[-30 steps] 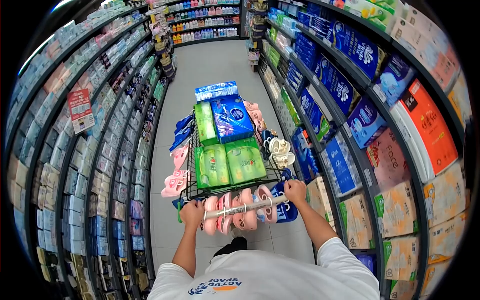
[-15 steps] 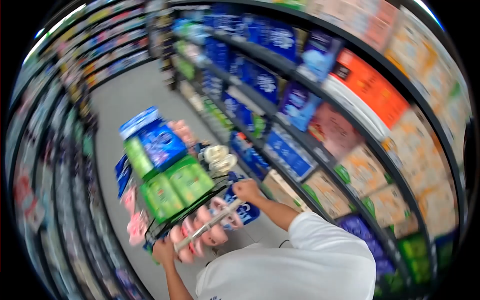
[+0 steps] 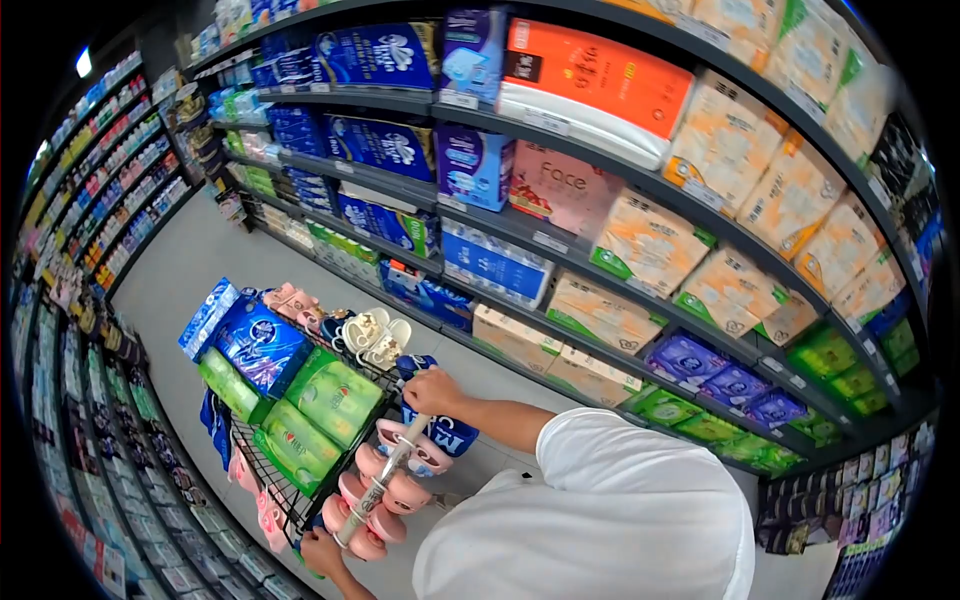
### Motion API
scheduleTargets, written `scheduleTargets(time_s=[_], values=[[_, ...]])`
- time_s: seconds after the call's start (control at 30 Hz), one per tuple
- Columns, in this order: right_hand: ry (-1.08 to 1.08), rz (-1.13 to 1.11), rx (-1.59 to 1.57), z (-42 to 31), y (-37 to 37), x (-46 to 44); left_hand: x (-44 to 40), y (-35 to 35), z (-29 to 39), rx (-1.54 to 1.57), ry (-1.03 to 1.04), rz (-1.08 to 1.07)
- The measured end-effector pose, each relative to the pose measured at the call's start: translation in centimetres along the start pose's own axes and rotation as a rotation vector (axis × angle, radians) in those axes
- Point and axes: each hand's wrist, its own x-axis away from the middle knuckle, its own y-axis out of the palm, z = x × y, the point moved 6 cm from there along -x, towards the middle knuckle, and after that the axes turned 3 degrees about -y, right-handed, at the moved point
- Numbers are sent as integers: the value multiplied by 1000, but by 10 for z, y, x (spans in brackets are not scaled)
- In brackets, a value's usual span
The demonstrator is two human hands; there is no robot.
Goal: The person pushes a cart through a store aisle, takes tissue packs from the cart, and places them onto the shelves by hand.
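Toward the lower left of the aisle, the wire cart point(image 3: 262, 472) now slants, blue pack point(image 3: 262, 350) and green packs point(image 3: 335, 395) loaded in it; the view has swung rightward. The left hand point(image 3: 322, 552) is closed round the lower end of the handle point(image 3: 384, 481), the right hand point(image 3: 432, 392) clamped on its upper end. Rightward, tissue shelves point(image 3: 500, 221) now face the person, bringing their goods into fuller view.

Black wire cart point(image 3: 262, 462), upright, loaded, pale handle bar point(image 3: 385, 474) along near edge, stands between left and right edges of grey floor point(image 3: 165, 275).
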Motion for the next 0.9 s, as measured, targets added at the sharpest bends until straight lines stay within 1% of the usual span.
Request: scheduleTargets(time_s=[0.03, 0.1, 0.17, 0.2, 0.27, 0.37, 0.4, 0.47, 0.5, 0.53, 0.57, 0.6, 0.63, 0.67, 0.7, 0.77, 0.83, 0.9], values=[[25, 16, 6, -4, -5, 9, 7, -2, -3, -3, 30, -6], [-5, 9, 13, -10, -15, 27, 24, -13, -5, 9, 25, 83], [-30, 32, -4, -11, -14, 48, 42, -16, -13, 34, 12, 52], [-22, 9, -5, -12, -16, 59, 48, -12, -23, -4, 12, 60], [-28, 15, 41, -17, -22, 84, 68, -20, -25, 0, 63, 48], [-13, -1, 51, -22, -24, 120, 105, -44, -33, -120, -174, -37], [-11, -8, 50, -27, -32, 135, 114, -40, -39, -124, -164, -40], [3, -26, 89, -22, -38, 166, 124, -16, -65, -16, -20, 7], [8, -49, 114, -31, -38, 179, 128, -16, -84, 22, 32, 40], [0, -76, 147, -38, -45, 191, 131, -11, -102, 126, 44, 140], [-15, -60, 105, -44, -56, 203, 125, 4, -127, 135, 64, 83], [-25, -144, 139, -52, -70, 214, 140, -9, -128, 53, 61, 179], [-12, -118, 104, -53, -72, 227, 164, -29, -117, 76, 78, 210], [-19, -98, 76, -51, -68, 242, 178, -40, -117, 23, 41, 220], [-44, -57, 83, -51, -72, 253, 181, -36, -128, -37, 11, 206], [-41, 5, 44, -53, -89, 278, 206, -50, -129, -56, 0, 235], [-9, -10, 19, -56, -108, 299, 228, -62, -129, -35, -34, 239], [8, -9, -7, -55, -121, 320, 251, -73, -129, -1, -18, 266]])
